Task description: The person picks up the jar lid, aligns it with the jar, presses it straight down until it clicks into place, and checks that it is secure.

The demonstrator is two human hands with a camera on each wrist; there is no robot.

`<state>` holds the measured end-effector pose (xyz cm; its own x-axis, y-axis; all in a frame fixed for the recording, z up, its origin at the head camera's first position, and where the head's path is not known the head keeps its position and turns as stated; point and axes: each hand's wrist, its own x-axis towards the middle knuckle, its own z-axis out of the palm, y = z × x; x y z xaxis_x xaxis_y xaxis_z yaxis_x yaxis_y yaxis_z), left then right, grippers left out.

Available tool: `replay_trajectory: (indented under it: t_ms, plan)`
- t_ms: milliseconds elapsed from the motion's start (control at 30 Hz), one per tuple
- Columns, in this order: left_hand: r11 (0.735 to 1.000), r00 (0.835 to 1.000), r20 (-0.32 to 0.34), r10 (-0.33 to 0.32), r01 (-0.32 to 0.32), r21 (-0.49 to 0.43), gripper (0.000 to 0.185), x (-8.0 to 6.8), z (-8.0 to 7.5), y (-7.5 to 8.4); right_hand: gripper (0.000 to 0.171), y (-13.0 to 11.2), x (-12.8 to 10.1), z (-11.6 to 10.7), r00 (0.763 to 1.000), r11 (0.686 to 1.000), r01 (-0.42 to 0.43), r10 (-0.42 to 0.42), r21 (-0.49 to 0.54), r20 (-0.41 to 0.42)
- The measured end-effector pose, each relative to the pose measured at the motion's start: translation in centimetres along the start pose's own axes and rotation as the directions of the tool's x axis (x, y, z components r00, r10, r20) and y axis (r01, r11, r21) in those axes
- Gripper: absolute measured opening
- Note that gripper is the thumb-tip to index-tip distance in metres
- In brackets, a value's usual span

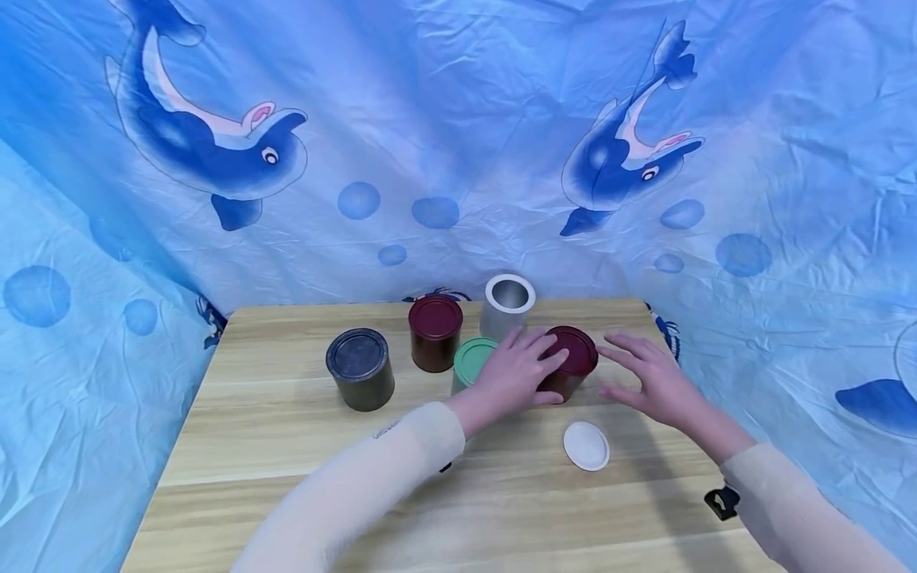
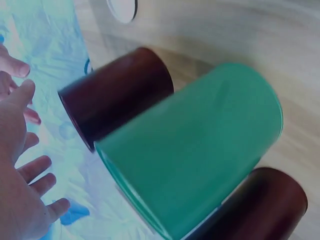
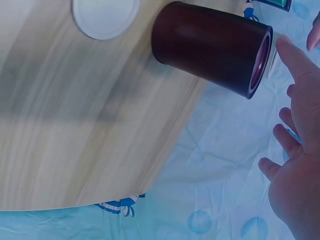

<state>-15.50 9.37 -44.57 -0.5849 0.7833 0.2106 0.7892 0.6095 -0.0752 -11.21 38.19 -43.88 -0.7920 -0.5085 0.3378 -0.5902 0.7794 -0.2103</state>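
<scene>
My left hand (image 1: 512,372) reaches across the green canister (image 1: 469,366), its fingers spread and overlapping a dark red canister (image 1: 582,350) in the head view. On that canister's right side hovers my right hand (image 1: 655,382), fingers apart, with nothing in its grasp. In the left wrist view, the fingers (image 2: 37,172) are spread beyond the top end of the green canister (image 2: 195,145). The right wrist view has the dark red canister (image 3: 210,47) close by the right index finger (image 3: 295,57). A round white lid (image 1: 586,446) lies flat in front of the dark red canister.
Behind the left hand stands a silver canister (image 1: 499,318) with a white rim and an uncovered top. Further left are a second dark red canister (image 1: 435,338) and a black canister (image 1: 360,370). A blue dolphin-print curtain (image 1: 458,143) hangs around the wooden table (image 1: 272,446).
</scene>
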Motion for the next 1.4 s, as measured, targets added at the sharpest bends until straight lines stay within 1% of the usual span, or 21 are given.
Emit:
replay_trajectory:
  t_ms: [233,400,500,600,667,800,967,1067,1200,1400]
  plan:
    - [0.999,0.999,-0.019,0.038,-0.038,-0.014,0.075,-1.6,0.8,1.7,0.077,-0.3,-1.7,0.5,0.999,0.999,-0.034,0.035,-0.003,0.04]
    - [0.998,0.998,-0.04,0.053,-0.054,-0.028,0.075,-2.5,1.6,2.7,0.08,-0.2,-3.1,1.1,0.996,0.998,-0.065,0.064,0.0,0.06]
    - [0.998,0.998,-0.035,0.051,-0.052,-0.045,0.076,-3.0,2.3,3.5,0.081,-0.1,-3.7,1.3,0.995,0.998,-0.069,0.069,0.005,0.068]
    - [0.997,0.999,-0.008,0.044,-0.045,-0.068,0.077,-3.4,3.0,4.6,0.082,0.0,-4.3,1.7,0.996,0.998,-0.062,0.062,-0.002,0.067]
    - [0.995,0.999,0.02,0.031,-0.029,-0.096,0.078,-3.6,3.5,5.3,0.082,0.2,-4.7,2.0,0.996,0.999,-0.054,0.054,-0.002,0.065]
    - [0.991,0.997,0.071,-0.018,0.027,-0.133,0.079,-4.0,4.5,6.4,0.083,0.4,-5.3,2.7,0.997,0.999,-0.037,0.036,0.011,0.065]
    - [0.981,0.99,0.122,-0.063,0.084,-0.175,0.08,-4.3,6.0,7.4,0.084,0.6,-6.2,3.5,0.995,0.998,-0.053,0.049,0.033,0.091]
    - [0.98,0.985,0.15,-0.08,0.106,-0.17,0.079,-4.5,6.9,7.7,0.084,0.7,-6.8,4.0,0.99,0.995,-0.083,0.076,0.052,0.12]
    - [0.979,0.98,0.168,-0.105,0.132,-0.157,0.078,-4.7,8.2,8.1,0.085,0.8,-7.9,4.7,0.984,0.992,-0.109,0.098,0.07,0.147]
    - [0.977,0.974,0.184,-0.136,0.162,-0.137,0.08,-5.0,9.9,8.5,0.087,1.1,-9.1,5.7,0.986,0.991,-0.093,0.08,0.091,0.144]
